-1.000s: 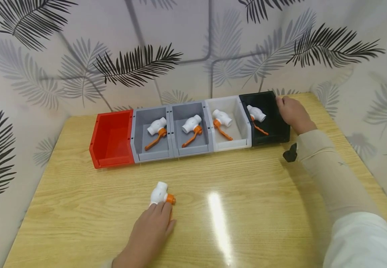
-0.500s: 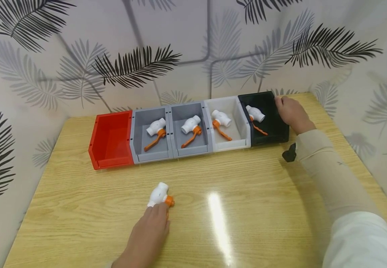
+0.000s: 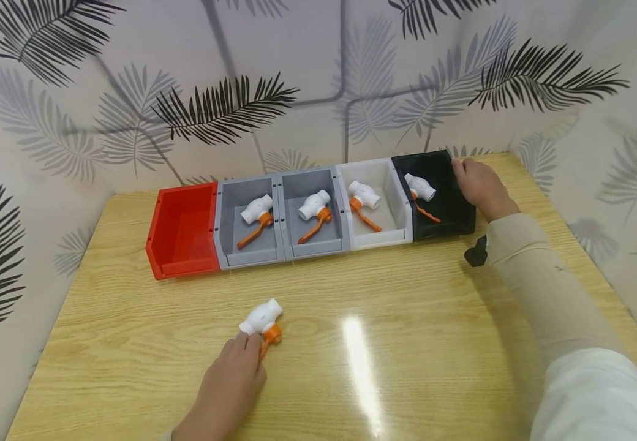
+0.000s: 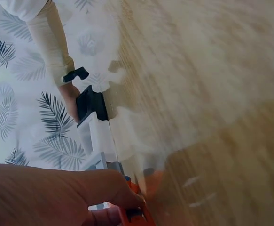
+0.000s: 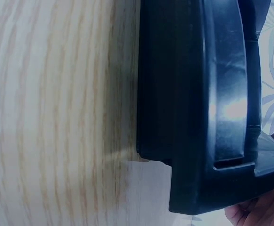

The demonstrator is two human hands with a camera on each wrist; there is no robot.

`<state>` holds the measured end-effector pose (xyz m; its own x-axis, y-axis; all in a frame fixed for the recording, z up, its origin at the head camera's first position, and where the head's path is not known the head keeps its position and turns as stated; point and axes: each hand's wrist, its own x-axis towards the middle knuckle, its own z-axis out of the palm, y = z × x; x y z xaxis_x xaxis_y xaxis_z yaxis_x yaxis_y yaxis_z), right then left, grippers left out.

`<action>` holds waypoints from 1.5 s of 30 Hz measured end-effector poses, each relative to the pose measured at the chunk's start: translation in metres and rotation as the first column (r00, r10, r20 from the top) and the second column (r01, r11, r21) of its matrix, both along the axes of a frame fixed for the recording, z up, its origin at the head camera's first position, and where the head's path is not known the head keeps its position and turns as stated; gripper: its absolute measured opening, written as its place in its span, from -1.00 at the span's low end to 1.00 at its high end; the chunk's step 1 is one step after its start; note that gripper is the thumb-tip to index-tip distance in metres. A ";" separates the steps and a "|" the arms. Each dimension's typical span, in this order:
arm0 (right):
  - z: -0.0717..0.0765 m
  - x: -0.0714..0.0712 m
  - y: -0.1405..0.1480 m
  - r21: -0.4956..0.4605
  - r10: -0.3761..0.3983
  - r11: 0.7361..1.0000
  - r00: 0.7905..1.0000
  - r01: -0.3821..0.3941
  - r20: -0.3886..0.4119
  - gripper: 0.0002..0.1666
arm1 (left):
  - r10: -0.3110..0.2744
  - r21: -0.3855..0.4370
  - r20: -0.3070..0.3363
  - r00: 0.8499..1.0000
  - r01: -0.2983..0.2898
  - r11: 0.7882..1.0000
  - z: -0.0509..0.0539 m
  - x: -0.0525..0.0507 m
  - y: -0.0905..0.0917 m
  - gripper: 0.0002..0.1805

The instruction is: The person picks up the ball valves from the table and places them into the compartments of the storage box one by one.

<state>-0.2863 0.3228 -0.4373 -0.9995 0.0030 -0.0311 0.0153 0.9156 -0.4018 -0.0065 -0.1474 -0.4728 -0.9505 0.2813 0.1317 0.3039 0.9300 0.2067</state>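
In the head view, a white ball valve (image 3: 261,316) with an orange lever lies at the front of the wooden table. My left hand (image 3: 229,383) pinches that lever, covering most of it. The left wrist view has my left hand (image 4: 106,195) with thumb and finger against orange plastic at the bottom. At the far right, my right hand (image 3: 484,187) grips the right wall of a black bin (image 3: 448,228). Seen from the right wrist, the fingers (image 5: 263,209) hold the bin's edge from behind and underneath.
Left of the black bin stand a white bin (image 3: 395,236), two grey bins (image 3: 318,247) (image 3: 252,258) and a red bin (image 3: 183,267), in one row. The black, white and grey bins each hold a similar valve. A leaf-patterned wall covering (image 3: 318,79) rises behind the table (image 3: 407,343).
The valve has turned clockwise, its white body now tilting up to the right, and more orange shows. My left hand has drawn slightly left and down. My right hand stays on the black bin.
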 end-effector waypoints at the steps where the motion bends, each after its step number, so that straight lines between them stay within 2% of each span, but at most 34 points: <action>1: 0.000 0.000 0.000 0.001 0.003 1.000 1.000 -0.003 -0.001 -0.22 | 0.005 0.007 0.008 1.000 -0.005 1.000 -0.002 0.000 -0.001 -0.85; 5: -0.001 -0.003 0.000 0.002 0.010 1.000 1.000 -0.010 -0.005 -0.21 | -0.009 0.017 0.011 1.000 0.009 1.000 -0.007 0.000 -0.003 -0.84; 12: -0.002 -0.002 0.001 0.000 0.005 1.000 1.000 -0.005 -0.011 -0.26 | -0.037 -0.010 0.043 0.998 0.037 0.999 -0.007 -0.004 -0.006 -0.84; 19: -0.004 -0.004 0.001 -0.005 0.019 1.000 0.999 -0.019 -0.039 -0.26 | -0.028 0.080 0.082 0.996 0.022 0.997 -0.005 -0.010 -0.011 -0.86; 24: -0.004 -0.004 0.002 0.000 0.023 1.000 0.999 -0.023 -0.046 -0.27 | -0.053 0.135 0.097 0.994 0.039 0.990 -0.004 -0.014 -0.014 -0.84; 29: -0.006 -0.003 0.003 0.001 0.019 1.000 0.999 -0.019 -0.033 -0.24 | -0.078 0.171 0.094 0.993 0.061 0.983 -0.001 -0.017 -0.016 -0.83; 37: -0.006 -0.003 0.003 -0.003 0.011 1.000 1.000 -0.011 -0.015 -0.21 | -0.027 0.171 0.173 0.985 -0.003 0.985 0.008 -0.024 -0.021 -0.79; 45: -0.006 -0.003 0.003 -0.003 0.010 1.000 1.000 -0.010 -0.023 -0.22 | -0.050 0.198 0.160 0.986 0.018 0.980 0.011 -0.027 -0.027 -0.77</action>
<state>-0.2897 0.3254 -0.4435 -0.9999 -0.0071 -0.0079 -0.0033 0.9145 -0.4045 -0.0331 -0.1744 -0.4614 -0.9540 0.2981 0.0307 0.2816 0.8566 0.4323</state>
